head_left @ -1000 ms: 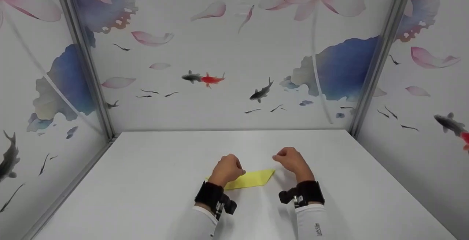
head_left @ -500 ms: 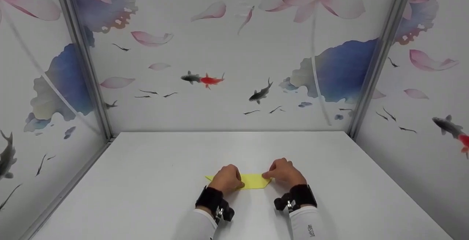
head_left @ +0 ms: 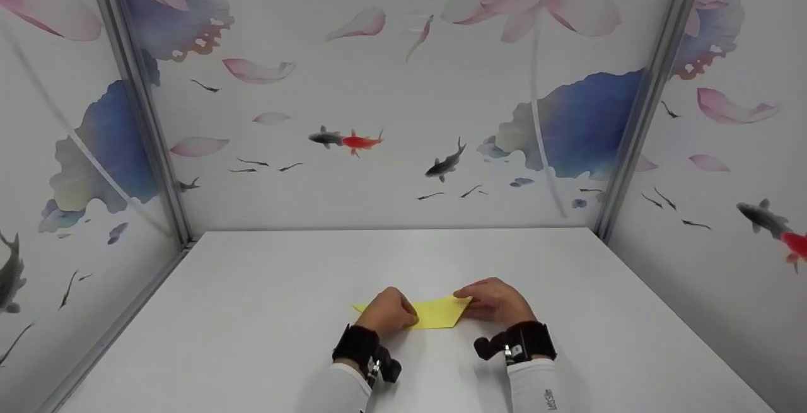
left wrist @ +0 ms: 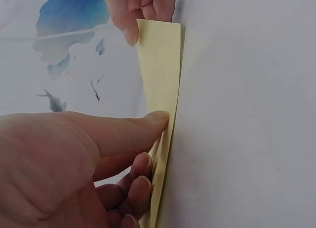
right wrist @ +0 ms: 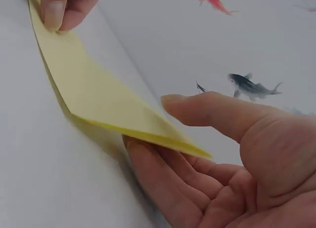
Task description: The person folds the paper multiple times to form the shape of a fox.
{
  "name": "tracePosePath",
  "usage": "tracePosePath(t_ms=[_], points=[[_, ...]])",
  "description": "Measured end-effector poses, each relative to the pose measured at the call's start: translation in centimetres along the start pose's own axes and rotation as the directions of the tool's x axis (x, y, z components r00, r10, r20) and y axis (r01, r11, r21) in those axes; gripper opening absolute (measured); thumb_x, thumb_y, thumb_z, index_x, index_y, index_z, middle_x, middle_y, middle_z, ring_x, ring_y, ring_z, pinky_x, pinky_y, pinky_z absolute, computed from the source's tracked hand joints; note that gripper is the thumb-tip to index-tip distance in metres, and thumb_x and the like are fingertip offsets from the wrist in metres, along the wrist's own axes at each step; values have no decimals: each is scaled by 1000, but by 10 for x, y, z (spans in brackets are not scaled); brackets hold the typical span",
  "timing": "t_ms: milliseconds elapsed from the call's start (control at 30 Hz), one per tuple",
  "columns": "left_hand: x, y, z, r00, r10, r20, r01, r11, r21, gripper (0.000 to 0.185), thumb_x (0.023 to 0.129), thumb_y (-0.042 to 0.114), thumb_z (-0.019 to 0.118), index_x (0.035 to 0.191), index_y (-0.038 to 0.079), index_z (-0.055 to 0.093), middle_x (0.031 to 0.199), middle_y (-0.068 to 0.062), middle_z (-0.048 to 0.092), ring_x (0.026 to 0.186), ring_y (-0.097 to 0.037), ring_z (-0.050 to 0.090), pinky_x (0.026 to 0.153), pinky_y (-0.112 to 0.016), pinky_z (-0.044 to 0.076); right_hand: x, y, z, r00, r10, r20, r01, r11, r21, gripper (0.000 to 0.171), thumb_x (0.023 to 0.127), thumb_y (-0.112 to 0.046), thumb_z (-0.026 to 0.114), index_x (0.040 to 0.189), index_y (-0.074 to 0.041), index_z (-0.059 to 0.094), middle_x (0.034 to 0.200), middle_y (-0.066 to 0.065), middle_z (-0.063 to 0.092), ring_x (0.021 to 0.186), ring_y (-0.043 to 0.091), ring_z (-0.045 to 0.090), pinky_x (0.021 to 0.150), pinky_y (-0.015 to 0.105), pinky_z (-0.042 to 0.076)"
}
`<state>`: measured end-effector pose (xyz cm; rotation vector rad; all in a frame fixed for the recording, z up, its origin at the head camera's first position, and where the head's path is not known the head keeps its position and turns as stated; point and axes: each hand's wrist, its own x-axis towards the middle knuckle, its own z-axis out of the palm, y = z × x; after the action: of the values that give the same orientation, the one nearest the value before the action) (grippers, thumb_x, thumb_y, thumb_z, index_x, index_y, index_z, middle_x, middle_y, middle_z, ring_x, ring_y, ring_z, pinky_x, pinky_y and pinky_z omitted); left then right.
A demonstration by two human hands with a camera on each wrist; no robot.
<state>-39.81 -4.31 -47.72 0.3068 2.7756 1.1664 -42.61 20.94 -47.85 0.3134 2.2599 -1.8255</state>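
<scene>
A strip of folded yellow paper point(head_left: 438, 313) lies in front of both hands. My left hand point(head_left: 386, 312) pinches it, with the thumb on its upper face and the fingers bent behind it in the left wrist view. The right hand point(head_left: 498, 299) is at the slanted right end, which lifts off the table. In the right wrist view, the fingers point(right wrist: 163, 176) support this end from below, loosely bent, while the thumb point(right wrist: 197, 109) is held just past the far edge. The paper's layers point(right wrist: 133, 134) show along the slanted edge.
The white tabletop point(head_left: 271, 287) reaches back to a white wall point(head_left: 353, 198) painted with fish, petals and lotus leaves. Side walls with grey metal corner posts point(head_left: 151, 129) bound it. Both wrists wear black straps point(head_left: 529, 340) with small cameras.
My right hand came down from above the paper to its right end, then moved its fingers underneath and lifted that end. The left hand shifted slightly toward me and kept its grip.
</scene>
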Motion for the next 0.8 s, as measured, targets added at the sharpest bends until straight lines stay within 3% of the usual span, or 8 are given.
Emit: tracePosePath(t_ms=[133,267,367,467,633,800], points=[[-1,-2,1,1000,9,19,-9,1000,-3,14,96,14,82,104,2,82,111,-12,80,102,-24,71,98,-46,59,1,11,1,998,29,58,-45,957,287,45,99,-15,77,134,11,64,126,26,76,111,34,79,100,45,64],[-1,0,-2,1000,-7,4,7,1000,-12,14,95,13,82,104,2,82,109,-11,80,99,-23,69,98,-45,58,5,14,0,989,30,146,-87,913,398,45,106,-19,68,136,14,62,120,27,79,117,37,78,105,47,61],[1,0,-4,1000,-21,-9,21,1000,-19,14,94,13,83,104,3,82,110,-11,80,102,-24,70,100,-46,58,5,14,0,980,38,194,-117,902,415,49,107,-21,67,140,14,58,121,28,78,121,38,77,107,47,60],[1,-3,-1,999,-24,-30,23,999,-44,14,93,13,85,103,4,81,108,-10,79,101,-24,69,100,-46,58,1,15,3,982,41,182,-111,911,396,46,104,-16,70,139,12,58,123,27,78,120,37,78,105,46,61],[-1,-7,5,997,0,-73,-5,998,-63,15,92,14,86,102,5,80,106,-9,78,99,-24,69,96,-46,57,-5,19,11,990,-33,136,-14,944,330,40,101,-8,72,134,12,61,120,24,80,115,33,79,104,46,62],[-1,-6,4,995,-19,-94,11,996,-84,15,92,14,86,105,6,82,112,-10,79,106,-26,70,99,-46,57,-11,14,14,987,-78,138,38,962,269,39,108,-12,62,136,14,60,123,26,79,113,29,80,102,44,63]])
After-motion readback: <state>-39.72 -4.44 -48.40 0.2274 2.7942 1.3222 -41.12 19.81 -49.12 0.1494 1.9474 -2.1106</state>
